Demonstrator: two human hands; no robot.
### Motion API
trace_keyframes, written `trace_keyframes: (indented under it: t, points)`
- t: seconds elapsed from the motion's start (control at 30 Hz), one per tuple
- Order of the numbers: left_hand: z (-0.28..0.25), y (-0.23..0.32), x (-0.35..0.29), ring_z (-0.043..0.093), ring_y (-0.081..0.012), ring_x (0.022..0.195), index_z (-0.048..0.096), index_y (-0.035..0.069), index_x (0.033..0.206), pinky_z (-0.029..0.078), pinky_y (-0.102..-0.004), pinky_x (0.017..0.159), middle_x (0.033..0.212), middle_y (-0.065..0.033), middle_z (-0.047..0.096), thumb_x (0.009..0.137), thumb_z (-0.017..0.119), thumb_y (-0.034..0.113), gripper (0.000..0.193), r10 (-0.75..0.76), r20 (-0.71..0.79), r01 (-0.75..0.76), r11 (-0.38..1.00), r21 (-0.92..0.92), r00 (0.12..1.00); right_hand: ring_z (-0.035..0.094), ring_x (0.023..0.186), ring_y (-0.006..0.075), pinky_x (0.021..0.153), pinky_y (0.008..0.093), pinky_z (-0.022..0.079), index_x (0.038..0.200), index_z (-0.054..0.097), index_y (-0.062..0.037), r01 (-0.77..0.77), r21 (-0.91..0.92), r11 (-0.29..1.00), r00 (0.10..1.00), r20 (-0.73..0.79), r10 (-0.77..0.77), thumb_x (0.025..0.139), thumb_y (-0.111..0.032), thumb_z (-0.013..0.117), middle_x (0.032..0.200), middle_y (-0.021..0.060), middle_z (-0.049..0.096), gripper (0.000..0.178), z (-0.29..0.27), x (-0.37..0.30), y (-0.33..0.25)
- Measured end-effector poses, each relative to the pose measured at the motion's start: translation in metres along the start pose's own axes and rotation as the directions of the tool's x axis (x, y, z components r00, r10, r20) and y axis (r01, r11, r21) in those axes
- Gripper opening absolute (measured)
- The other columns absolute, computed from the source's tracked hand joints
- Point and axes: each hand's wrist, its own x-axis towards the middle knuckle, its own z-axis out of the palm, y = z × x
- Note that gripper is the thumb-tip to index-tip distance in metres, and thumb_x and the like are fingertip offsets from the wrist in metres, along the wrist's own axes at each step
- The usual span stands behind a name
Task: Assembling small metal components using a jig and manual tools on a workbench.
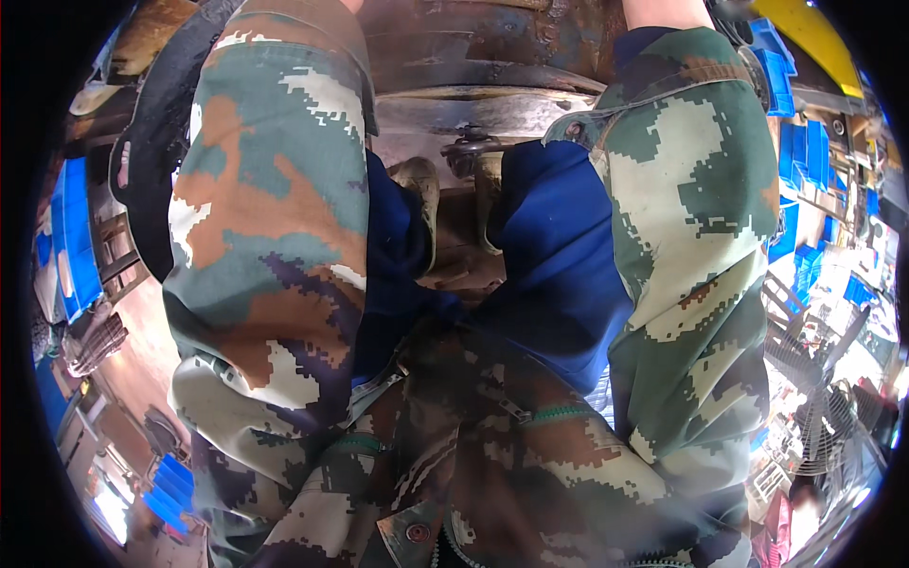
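Observation:
Both my arms, in camouflage sleeves, stretch forward to the upper edge of the head view. The left sleeve [270, 189] and the right sleeve [686, 180] end near that edge, where only a little bare skin of each wrist shows. My two hands lie beyond the picture, so what they hold or touch is hidden. Between the sleeves, closest to the wrists, is a worn, stained brown metal surface [511, 43] with a pale, scuffed front edge [492, 109]. Under that edge a dark metal part [469, 150] sticks out.
Below are my blue trousers [559, 246] and worn shoes [417, 189]. A large dark, round-edged piece [156, 123] stands beside my left arm. Blue bins [803, 151] line the right, with a fan [819, 407] nearer. Another blue bin [74, 237] is at far left, and something yellow [814, 43] is at upper right.

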Motion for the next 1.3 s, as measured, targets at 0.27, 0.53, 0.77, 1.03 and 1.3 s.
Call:
trace_keyframes:
  t: [0.27,0.53,0.77,1.03,1.3]
  points:
    - [-0.007,0.006,0.001,0.049,-0.0111,0.06,0.052,0.004,0.109,0.039,-0.0255,0.05,0.083,-0.0086,0.064,0.096,0.041,0.011,0.019,-0.117,-0.056,0.116,0.993,-0.017,0.992,0.042,0.036,0.0166,0.037,0.033,0.036,0.081,0.066,0.0005,0.022,0.014,1.0,1.0,-0.018,-0.021,0.092,-0.026,0.069,0.048,0.0049,0.047,0.029,0.004,-0.004,-0.008]
    - [-0.009,-0.026,0.001,0.051,-0.0114,0.055,0.053,-0.005,0.114,0.043,-0.0252,0.048,0.084,-0.012,0.068,0.09,0.052,0.007,0.027,0.059,0.098,-0.069,0.992,0.103,0.993,0.04,0.042,0.0086,0.042,0.0276,0.034,0.086,0.069,0.0012,0.091,0.049,0.995,0.988,0.121,-0.097,0.09,-0.024,0.069,0.055,-0.0001,0.049,0.025,-0.002,0.044,0.06]
    - [0.015,-0.01,-0.009,0.055,-0.0124,0.048,0.045,-0.01,0.131,0.044,-0.027,0.042,0.075,-0.0104,0.065,0.088,0.057,0.007,0.047,0.027,-0.109,-0.005,0.981,0.193,0.994,0.037,0.046,0.0072,0.044,0.0251,0.032,0.1,0.069,0.0045,-0.07,0.141,0.988,0.989,0.136,0.05,0.093,-0.025,0.069,0.053,-0.004,0.039,0.03,-0.007,0.01,0.011]
    - [0.005,0.001,-0.012,0.057,-0.0144,0.048,0.057,0.004,0.12,0.045,-0.0294,0.042,0.065,-0.0093,0.063,0.093,0.052,0.011,0.029,0.057,-0.047,-0.047,0.982,0.181,0.997,0.036,0.045,0.0067,0.044,0.025,0.032,0.097,0.067,0.0006,-0.089,0.144,0.986,0.989,0.129,0.071,0.094,-0.027,0.068,0.054,-0.0043,0.039,0.028,-0.006,0.008,0.011]
    - [0.0,0.0,-0.008,0.067,-0.0212,0.068,0.067,-0.001,0.1,0.052,-0.0342,0.068,0.069,-0.0119,0.068,0.088,0.055,0.017,0.025,0.194,-0.11,-0.101,0.824,0.558,0.975,0.037,0.044,0.0077,0.044,0.0257,0.034,0.094,0.066,-0.001,-0.052,0.127,0.991,0.994,0.103,0.039,0.095,-0.026,0.067,0.053,-0.0034,0.04,0.025,-0.001,0.004,0.008]
